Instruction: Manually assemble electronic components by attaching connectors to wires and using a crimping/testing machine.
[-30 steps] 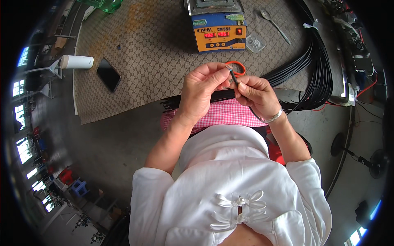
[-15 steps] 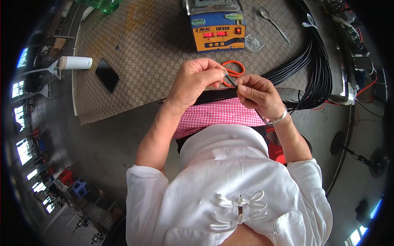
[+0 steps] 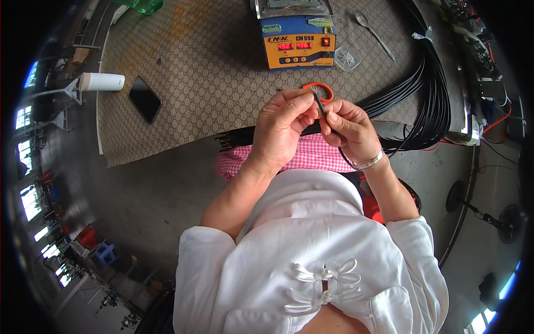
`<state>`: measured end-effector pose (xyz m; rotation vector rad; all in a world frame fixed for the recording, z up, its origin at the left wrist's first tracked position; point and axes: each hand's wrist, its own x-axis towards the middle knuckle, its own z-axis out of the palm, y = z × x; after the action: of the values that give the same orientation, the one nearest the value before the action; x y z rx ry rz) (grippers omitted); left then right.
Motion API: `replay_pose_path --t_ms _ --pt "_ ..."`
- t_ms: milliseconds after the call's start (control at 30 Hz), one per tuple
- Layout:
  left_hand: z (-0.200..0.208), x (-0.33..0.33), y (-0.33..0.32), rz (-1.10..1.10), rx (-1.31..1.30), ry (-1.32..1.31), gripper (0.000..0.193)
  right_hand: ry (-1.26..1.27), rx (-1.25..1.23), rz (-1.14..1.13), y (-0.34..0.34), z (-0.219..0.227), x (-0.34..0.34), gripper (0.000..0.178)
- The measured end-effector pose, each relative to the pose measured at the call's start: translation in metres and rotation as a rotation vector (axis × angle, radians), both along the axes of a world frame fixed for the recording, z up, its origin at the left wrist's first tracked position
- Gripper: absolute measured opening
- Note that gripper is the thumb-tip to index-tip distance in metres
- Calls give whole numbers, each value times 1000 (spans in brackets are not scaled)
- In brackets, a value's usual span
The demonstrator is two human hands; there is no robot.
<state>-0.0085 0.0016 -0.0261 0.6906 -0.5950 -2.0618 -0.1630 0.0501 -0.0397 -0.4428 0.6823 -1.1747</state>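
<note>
A thin black cable (image 3: 320, 103) runs up between my hands, and fine bare wire strands fan out at its tip. My right hand (image 3: 354, 131) grips the cable below that end between thumb and fingers. Beside the tip, my left hand (image 3: 282, 122) has thumb and forefinger pinched on the cable's end; the exact contact is partly hidden. The rest of the cable hangs down past my right wrist. Just behind the tip lies an orange loop handle (image 3: 329, 91), mostly covered by my hands. A large bundle of black cables (image 3: 436, 106) curves along the right, with cut ends (image 3: 231, 138) showing left of my hands.
A blue and orange soldering pot unit (image 3: 298, 51) with a red display stands at the back of the patterned tabletop (image 3: 200, 83). Near it are a clear dish (image 3: 347, 58) and a spoon (image 3: 375, 37). A phone (image 3: 145, 100) and white tumbler (image 3: 102, 82) lie left.
My left hand has moved right and slightly down, its fingers curling more. The cable's tip now points up more steeply, with its strands spread into view.
</note>
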Motion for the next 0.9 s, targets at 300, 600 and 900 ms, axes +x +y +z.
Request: replay_pose_path --t_ms 300,600,900 --pt "11 9 -17 -145 153 -23 18 38 -12 53 -1 6 -4 10" --pt "9 13 -17 -224 301 118 18 0 -15 81 -1 3 -5 12" --pt "8 9 -8 -189 271 164 18 -50 -19 93 -2 0 -5 11"
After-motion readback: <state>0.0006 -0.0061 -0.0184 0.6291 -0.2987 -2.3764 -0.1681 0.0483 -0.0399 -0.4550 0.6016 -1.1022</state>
